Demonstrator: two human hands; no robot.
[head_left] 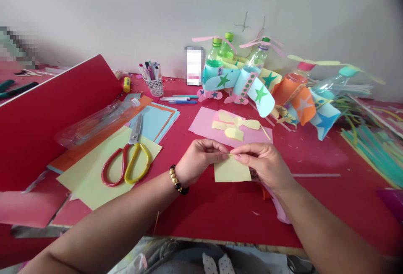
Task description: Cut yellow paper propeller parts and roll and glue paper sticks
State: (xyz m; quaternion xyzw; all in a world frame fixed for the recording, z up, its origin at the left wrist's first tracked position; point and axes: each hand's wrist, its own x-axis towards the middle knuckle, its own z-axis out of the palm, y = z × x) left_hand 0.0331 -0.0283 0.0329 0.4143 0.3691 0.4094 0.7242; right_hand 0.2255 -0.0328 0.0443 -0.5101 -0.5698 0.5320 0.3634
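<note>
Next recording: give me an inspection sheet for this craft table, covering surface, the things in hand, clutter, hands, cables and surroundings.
Surface: red table, strewn with small paper scraps.
Things in hand: yellow paper piece, pinched at its top edge by both hands.
Clutter: scissors on a yellow sheet; clear plastic bottle lying on its side; pink sheet with yellow cutouts; cup of markers; decorated bottles; green strips at right.
Hands: left hand, beaded bracelet on its wrist; right hand; fingertips meet at the paper.
Cables: nothing seen.
Surroundings: plain pale wall; red board propped at left.
</note>
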